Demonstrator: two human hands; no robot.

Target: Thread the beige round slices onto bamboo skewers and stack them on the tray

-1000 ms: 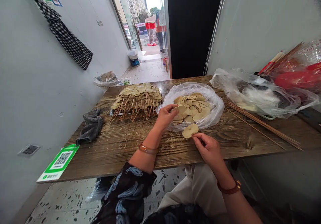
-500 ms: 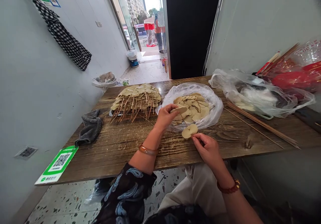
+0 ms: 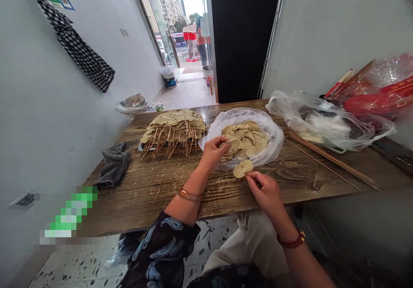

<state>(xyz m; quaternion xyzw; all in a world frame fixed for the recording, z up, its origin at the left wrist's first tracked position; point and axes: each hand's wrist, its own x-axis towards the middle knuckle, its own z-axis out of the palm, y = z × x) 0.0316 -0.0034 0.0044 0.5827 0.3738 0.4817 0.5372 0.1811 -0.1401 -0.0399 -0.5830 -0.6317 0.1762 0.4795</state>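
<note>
My left hand (image 3: 214, 154) pinches a thin round beige slice (image 3: 233, 145) over the near left part of an open clear plastic bag (image 3: 275, 130). Loose slices of the same sort (image 3: 251, 138) fill the bag. My right hand (image 3: 266, 191) is closed on the near end of a thin wooden skewer (image 3: 238, 158), mostly hidden by fingers and slices. A second beige slice (image 3: 243, 169) is threaded on that skewer, just beyond my right fingertips. The skewer's far tip meets the slice in my left hand; whether it pierces it I cannot tell.
A tray heaped with skewered slices (image 3: 174, 124) stands left of the bag. Bare skewers (image 3: 332, 160) lie to the right, beside another plastic bag (image 3: 325, 120). A grey cloth (image 3: 112, 164) rests at the left of the wooden table (image 3: 155, 202).
The slice in my left hand has tilted to show more of its flat face. My right hand keeps its hold on the skewer. The view has shifted slightly.
</note>
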